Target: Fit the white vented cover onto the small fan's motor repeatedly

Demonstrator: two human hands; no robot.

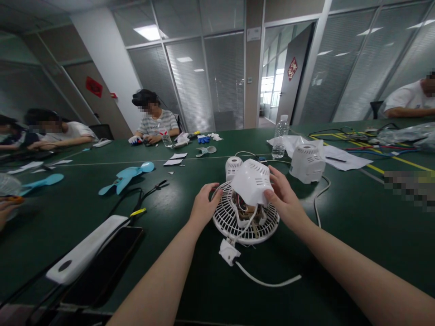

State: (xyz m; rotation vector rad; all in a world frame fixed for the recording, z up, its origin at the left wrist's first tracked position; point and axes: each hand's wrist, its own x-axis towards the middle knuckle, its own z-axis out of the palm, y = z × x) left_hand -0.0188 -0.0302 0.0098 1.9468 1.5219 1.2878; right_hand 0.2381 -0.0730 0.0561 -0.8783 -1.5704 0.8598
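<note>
My right hand [284,192] is closed on a white vented fan motor cover [251,180], thumb in front and fingers along its right side. The cover is tilted over an exposed motor with wires [245,212]. Under the motor lies a round white fan grille [222,218], flat on the table. Thumb and fingers of my left hand [205,204] are curled at the grille's left rim. A white cord leads from the motor to a small white plastic piece [229,251] in front of the grille, with a cut cable end [272,284] trailing right.
Behind the grille stand a second white housing [232,166] and, to the right, another [307,164]. A water bottle [280,138] and papers [350,156] are farther back. At left lie blue fan blades [127,175], a white device [90,246] and a phone [105,267]. Several people sit around the table.
</note>
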